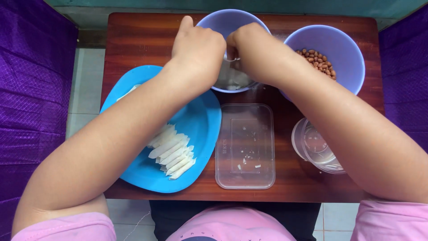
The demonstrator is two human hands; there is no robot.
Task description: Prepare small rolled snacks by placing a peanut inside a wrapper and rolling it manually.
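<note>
- both hands are held together over the middle lilac bowl [232, 22] at the far edge of the wooden table [133, 40].
- the left hand [198, 51] is curled into a loose fist above the bowl's left rim; what it grips, if anything, cannot be told.
- the right hand [256, 49] is bent inward with fingers closed; a small pale item is seen at its fingertips, its kind unclear.
- pale contents are seen low inside the middle bowl, partly hidden by the hands.
- a 2nd lilac bowl [343, 44] holding peanuts [317, 61] stands just beside it, to the right.
- a blue plate [203, 129] with a row of white folded strips [173, 154] lies under the left forearm.
- a clear rectangular tub [245, 145] and a clear round cup [314, 147] are placed nearer the person.
</note>
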